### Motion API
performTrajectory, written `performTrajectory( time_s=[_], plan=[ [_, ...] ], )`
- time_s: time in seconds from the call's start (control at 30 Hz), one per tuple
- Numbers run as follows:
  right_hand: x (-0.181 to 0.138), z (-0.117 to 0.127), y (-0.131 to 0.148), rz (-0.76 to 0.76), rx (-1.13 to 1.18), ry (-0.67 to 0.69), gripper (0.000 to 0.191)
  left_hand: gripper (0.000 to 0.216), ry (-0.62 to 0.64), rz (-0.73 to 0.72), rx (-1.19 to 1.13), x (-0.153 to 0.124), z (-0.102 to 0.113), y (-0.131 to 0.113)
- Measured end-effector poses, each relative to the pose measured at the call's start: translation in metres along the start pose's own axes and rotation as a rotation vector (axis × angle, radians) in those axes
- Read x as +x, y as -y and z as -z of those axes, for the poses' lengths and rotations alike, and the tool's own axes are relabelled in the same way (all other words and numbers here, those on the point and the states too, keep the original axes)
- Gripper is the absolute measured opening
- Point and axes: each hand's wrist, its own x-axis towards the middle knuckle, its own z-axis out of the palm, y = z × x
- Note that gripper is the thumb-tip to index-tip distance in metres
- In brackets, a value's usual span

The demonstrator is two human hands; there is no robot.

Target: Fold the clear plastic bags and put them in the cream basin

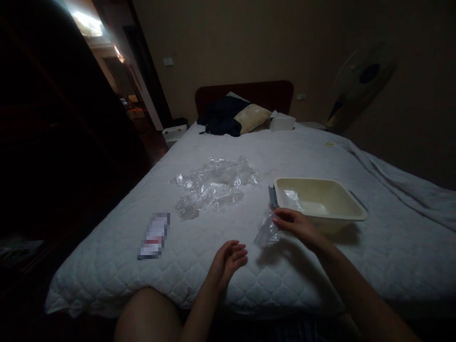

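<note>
My right hand (297,227) pinches a crumpled clear plastic bag (266,232), which hangs just above the bed in front of a cream plastic bin (335,217). My left hand (228,260) is held over the bed's near edge with its fingers loosely curled and apart, nothing in it. Beyond it, a spread heap of clear plastic bags (213,183) lies on the white quilted bedspread (199,247). Inside the bin, a piece of clear plastic (292,198) rests toward the left side.
A phone-like flat thing (155,236), blurred out, lies at left. Toward the headboard (245,90) are dark clothes (224,116), a beige pillow (253,118) and a white box (282,122). A fan (368,73) stands at right. My knee (147,313) touches the near edge.
</note>
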Motion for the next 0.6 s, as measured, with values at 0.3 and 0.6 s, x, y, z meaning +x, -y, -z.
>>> performTrajectory(
  time_s=[0.3,0.6],
  plan=[
    [0.049,0.120,0.057,0.120,-0.133,-0.187,0.031,0.011,0.023,0.067,-0.090,0.006,0.011,0.000],
    [0.104,0.139,0.014,-0.007,-0.406,0.079,0.027,0.011,0.035,0.071,-0.125,0.011,0.025,0.006]
  ],
)
